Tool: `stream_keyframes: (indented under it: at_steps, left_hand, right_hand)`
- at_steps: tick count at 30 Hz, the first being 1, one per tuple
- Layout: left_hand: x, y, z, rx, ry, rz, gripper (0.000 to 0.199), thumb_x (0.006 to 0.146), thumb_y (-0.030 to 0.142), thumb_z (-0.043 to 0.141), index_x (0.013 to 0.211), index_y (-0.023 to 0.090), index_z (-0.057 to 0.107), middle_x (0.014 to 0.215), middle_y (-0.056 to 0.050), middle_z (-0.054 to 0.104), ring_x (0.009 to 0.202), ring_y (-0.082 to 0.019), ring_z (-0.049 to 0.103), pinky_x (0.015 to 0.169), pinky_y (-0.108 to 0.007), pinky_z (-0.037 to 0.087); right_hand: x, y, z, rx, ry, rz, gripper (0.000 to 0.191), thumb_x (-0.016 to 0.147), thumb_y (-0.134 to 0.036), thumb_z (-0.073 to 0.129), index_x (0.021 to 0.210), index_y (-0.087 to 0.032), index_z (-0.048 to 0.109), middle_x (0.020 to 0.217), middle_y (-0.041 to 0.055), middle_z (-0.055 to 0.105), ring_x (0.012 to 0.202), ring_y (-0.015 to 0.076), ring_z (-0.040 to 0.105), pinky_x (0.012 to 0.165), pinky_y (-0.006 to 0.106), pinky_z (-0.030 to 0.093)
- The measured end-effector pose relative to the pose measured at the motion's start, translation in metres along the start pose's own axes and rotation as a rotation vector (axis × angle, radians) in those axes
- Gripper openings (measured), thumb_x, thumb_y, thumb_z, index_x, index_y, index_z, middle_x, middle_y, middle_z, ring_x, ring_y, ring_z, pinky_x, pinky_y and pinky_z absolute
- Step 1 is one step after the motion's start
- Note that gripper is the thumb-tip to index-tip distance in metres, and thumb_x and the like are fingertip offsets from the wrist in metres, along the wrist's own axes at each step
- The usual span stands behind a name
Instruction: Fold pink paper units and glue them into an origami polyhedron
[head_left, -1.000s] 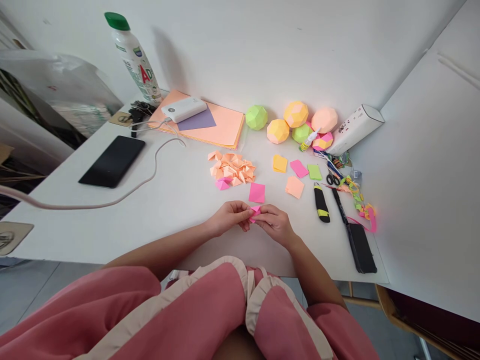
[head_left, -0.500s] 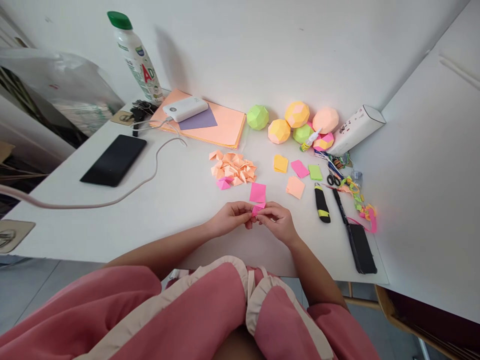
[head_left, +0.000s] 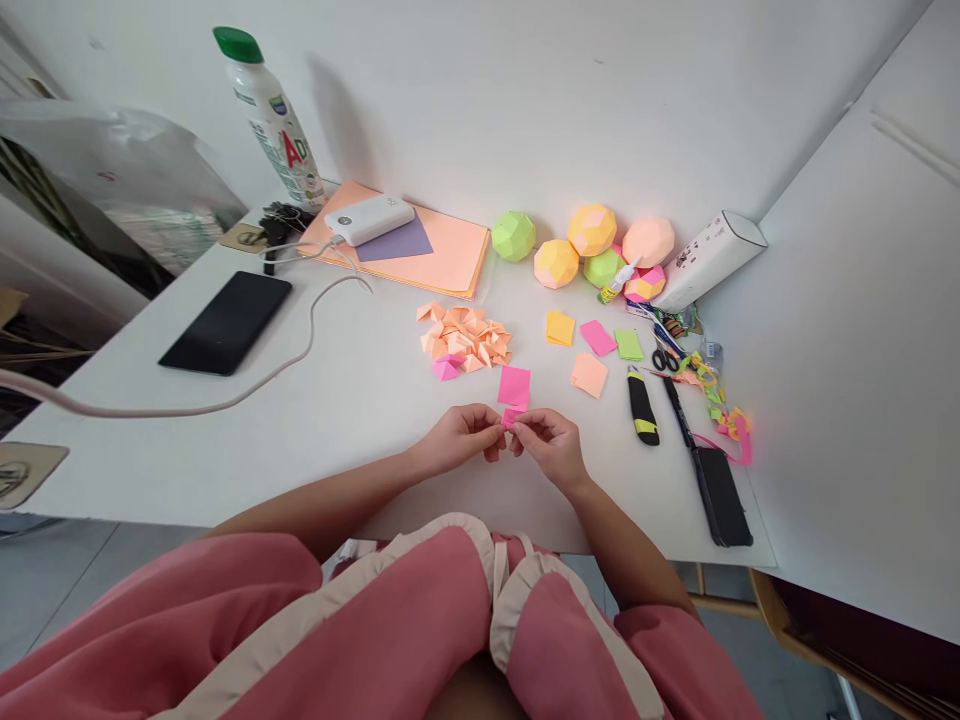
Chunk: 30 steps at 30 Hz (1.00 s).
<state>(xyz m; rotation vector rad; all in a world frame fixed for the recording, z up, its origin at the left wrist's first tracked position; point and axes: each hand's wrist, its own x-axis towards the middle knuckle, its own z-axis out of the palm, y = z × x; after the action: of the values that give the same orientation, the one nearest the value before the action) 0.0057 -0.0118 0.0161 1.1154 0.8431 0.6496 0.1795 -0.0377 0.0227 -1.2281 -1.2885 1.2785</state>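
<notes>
Between my two hands is a small pink paper piece (head_left: 510, 418), pinched from both sides. My left hand (head_left: 463, 438) grips its left side with thumb and fingers, and my right hand (head_left: 551, 445) grips its right side. Just beyond my fingertips a flat pink square (head_left: 514, 387) lies on the white table (head_left: 360, 400). A pile of folded peach pieces (head_left: 466, 336) sits further back, with a folded pink piece (head_left: 448, 367) at its front edge. Right of the pile lie yellow squares (head_left: 559, 328), pink squares (head_left: 598, 338), green squares (head_left: 628, 345) and peach squares (head_left: 589, 374).
Several paper balls (head_left: 592, 231) stand along the wall with a glue bottle (head_left: 615, 285). A cutter (head_left: 643, 408), scissors (head_left: 664, 360) and a black case (head_left: 722, 497) lie right. A phone (head_left: 226, 322), cable (head_left: 311, 330), power bank (head_left: 371, 219) and tall bottle (head_left: 274, 125) are left.
The fingers of both hands have shifted slightly around the small pink piece, and less of it shows now. The whole view has moved a little.
</notes>
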Motion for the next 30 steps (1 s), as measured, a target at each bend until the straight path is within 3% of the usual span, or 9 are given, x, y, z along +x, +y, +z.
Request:
stream_keyframes:
  at_steps: [6, 10, 17, 22, 27, 30]
  left_hand:
    - [0.003, -0.001, -0.002, -0.036, 0.018, -0.004, 0.028, 0.076, 0.041, 0.063, 0.072, 0.014, 0.054, 0.065, -0.001, 0.063, 0.051, -0.011, 0.057, 0.057, -0.028, 0.047]
    - [0.002, -0.003, 0.000, -0.012, 0.009, 0.020, 0.025, 0.077, 0.038, 0.061, 0.072, 0.014, 0.055, 0.066, -0.001, 0.061, 0.053, -0.010, 0.056, 0.057, -0.027, 0.047]
    - [-0.002, -0.002, 0.002, 0.172, 0.042, 0.063, 0.017, 0.074, 0.031, 0.060, 0.072, 0.015, 0.054, 0.065, 0.000, 0.059, 0.056, -0.010, 0.054, 0.055, -0.024, 0.043]
    - [-0.003, 0.000, 0.003, 0.285, 0.022, 0.109, 0.015, 0.073, 0.027, 0.058, 0.065, 0.016, 0.053, 0.055, 0.002, 0.056, 0.052, -0.009, 0.049, 0.051, -0.022, 0.038]
    - [-0.002, -0.002, 0.002, 0.146, -0.017, 0.049, 0.018, 0.072, 0.029, 0.061, 0.066, 0.017, 0.050, 0.053, 0.003, 0.054, 0.048, -0.008, 0.048, 0.048, -0.021, 0.037]
    - [0.000, -0.002, 0.000, 0.038, -0.005, 0.017, 0.020, 0.072, 0.029, 0.062, 0.065, 0.017, 0.048, 0.054, 0.003, 0.057, 0.047, -0.008, 0.049, 0.049, -0.022, 0.038]
  right_hand:
    - [0.002, 0.003, -0.002, 0.102, -0.021, 0.030, 0.027, 0.074, -0.031, 0.067, 0.092, -0.020, 0.050, 0.077, -0.0013, 0.060, 0.062, 0.0122, 0.061, 0.050, 0.027, 0.053]
    - [0.002, 0.006, -0.002, -0.009, -0.124, 0.074, 0.017, 0.078, -0.032, 0.064, 0.083, -0.017, 0.058, 0.071, 0.0006, 0.060, 0.062, 0.0117, 0.060, 0.053, 0.026, 0.053]
    - [0.002, 0.006, 0.000, 0.006, -0.119, 0.107, 0.016, 0.076, -0.031, 0.064, 0.075, -0.017, 0.058, 0.063, -0.0017, 0.058, 0.052, 0.0102, 0.057, 0.052, 0.026, 0.051]
    - [0.000, 0.008, 0.002, -0.048, -0.121, 0.110, 0.004, 0.072, -0.019, 0.060, 0.074, -0.016, 0.059, 0.062, -0.0022, 0.059, 0.051, 0.0095, 0.055, 0.049, 0.024, 0.047]
    - [0.000, -0.001, -0.005, -0.137, -0.107, 0.111, 0.008, 0.069, -0.015, 0.055, 0.061, -0.017, 0.053, 0.054, -0.0045, 0.052, 0.045, 0.0087, 0.051, 0.045, 0.022, 0.042]
    - [0.003, -0.004, -0.015, -0.134, -0.058, 0.100, 0.008, 0.071, -0.016, 0.053, 0.063, -0.017, 0.052, 0.057, -0.0038, 0.052, 0.046, 0.0082, 0.051, 0.046, 0.023, 0.045]
